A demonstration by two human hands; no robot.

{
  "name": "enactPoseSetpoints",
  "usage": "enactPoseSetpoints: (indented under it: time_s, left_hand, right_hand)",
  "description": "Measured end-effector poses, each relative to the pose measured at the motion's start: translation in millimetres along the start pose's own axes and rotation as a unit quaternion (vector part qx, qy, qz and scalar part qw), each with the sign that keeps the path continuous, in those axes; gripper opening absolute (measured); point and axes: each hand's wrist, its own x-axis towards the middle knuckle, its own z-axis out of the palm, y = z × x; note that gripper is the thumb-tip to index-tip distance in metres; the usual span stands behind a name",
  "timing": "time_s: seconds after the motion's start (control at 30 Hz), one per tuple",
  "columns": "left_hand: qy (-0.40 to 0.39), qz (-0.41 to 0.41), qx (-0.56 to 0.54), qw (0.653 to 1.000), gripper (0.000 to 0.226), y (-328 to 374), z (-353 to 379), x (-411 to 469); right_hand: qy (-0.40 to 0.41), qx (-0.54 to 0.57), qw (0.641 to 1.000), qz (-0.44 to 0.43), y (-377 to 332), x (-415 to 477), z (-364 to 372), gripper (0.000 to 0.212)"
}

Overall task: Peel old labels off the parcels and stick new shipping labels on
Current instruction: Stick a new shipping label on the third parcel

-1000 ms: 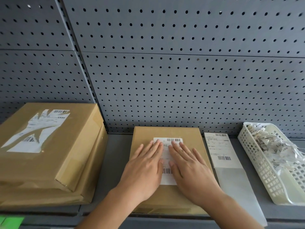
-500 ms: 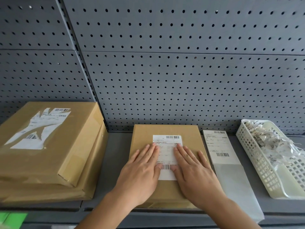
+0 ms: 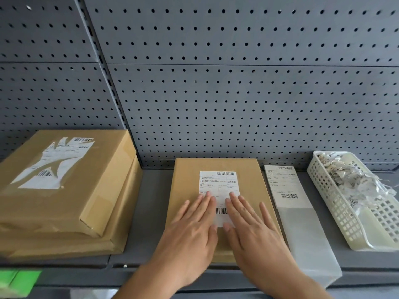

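A flat brown parcel lies on the grey shelf in the middle, with a white shipping label stuck on its top. My left hand and my right hand lie flat side by side on the parcel, fingers straight, pressing the lower half of the label. The label's upper half with its barcode shows above my fingertips. At the left, a stack of larger brown parcels carries a torn, partly peeled old label.
A stack of fresh labels on glossy backing sheets lies right of the parcel. A white plastic basket with crumpled label scraps stands at the far right. A grey pegboard wall rises behind the shelf. Something green shows at the bottom left.
Both hands have slid toward me down the label, uncovering more of its upper part. The parcel has stayed in place.
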Motion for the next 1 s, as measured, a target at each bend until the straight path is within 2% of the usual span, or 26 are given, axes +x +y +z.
enactPoseSetpoints:
  time_s: [0.07,0.2,0.37,0.5,0.77,0.93,1.0]
  left_hand:
    - [-0.004,0.007,0.01,1.0,0.063,1.6,8.2,-8.4]
    - [0.014,0.028,0.035,0.999,0.056,-1.8,24.0,-15.8]
    - [0.027,0.02,0.061,0.998,0.062,-2.4,23.4,-17.2]
    - [0.042,0.011,0.065,0.997,0.058,-5.1,22.6,-20.9]
    - [0.01,-0.05,0.076,0.996,0.059,-22.7,14.0,-36.9]
    - [-0.043,-0.107,0.008,0.993,0.071,-33.1,6.5,-46.1]
    - [-0.008,-0.12,-0.055,0.991,0.076,-33.6,4.6,-46.7]
  right_hand:
    - [0.025,-0.001,1.0,-0.018,-7.7,-8.5,9.3,0.058]
    - [0.048,-0.011,0.998,-0.036,-11.9,-15.7,23.6,0.06]
    - [0.053,-0.046,0.997,-0.041,-8.8,-17.8,23.3,0.061]
    - [0.047,-0.055,0.997,-0.024,-1.4,-22.0,20.2,0.065]
    - [0.03,-0.056,0.997,0.05,30.7,-35.6,14.5,0.065]
    - [0.026,-0.051,0.997,0.059,37.4,-39.0,15.1,0.067]
    - [0.021,-0.032,0.998,0.053,38.3,-38.6,16.7,0.068]
